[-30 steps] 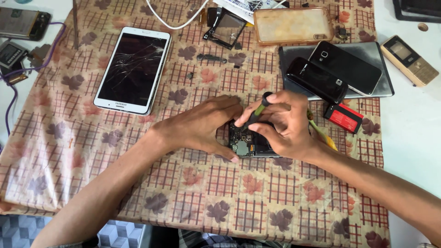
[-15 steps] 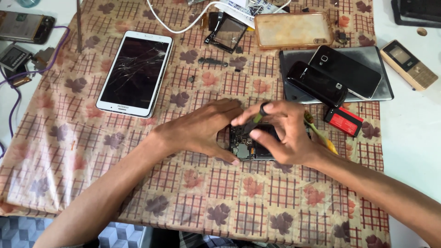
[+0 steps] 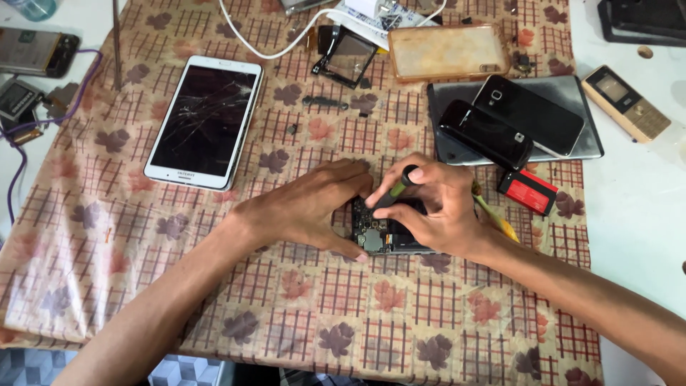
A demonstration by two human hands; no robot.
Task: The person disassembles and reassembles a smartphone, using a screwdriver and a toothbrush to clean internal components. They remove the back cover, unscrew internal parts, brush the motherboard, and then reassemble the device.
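Note:
An opened phone [image 3: 386, 236] with its circuit board bare lies on the patterned tablecloth [image 3: 214, 286] near the table's middle. My left hand [image 3: 307, 207] rests over its left side, fingers pressing down on it. My right hand [image 3: 436, 211] grips a small screwdriver [image 3: 394, 189] with a dark handle, tip pointing down into the phone's board. Much of the phone is hidden under both hands.
A white tablet with a cracked screen [image 3: 204, 121] lies at the left. Two dark phones [image 3: 511, 121] sit on a grey slab, a red box [image 3: 529, 191] beside them. A clear case [image 3: 446, 51], a loose screen frame [image 3: 346, 56], a white cable [image 3: 286, 43] and a gold phone [image 3: 625, 102] lie behind.
My right hand has shifted its fingers around the screwdriver, which now stands more upright over the board. My left hand stays pressed on the phone.

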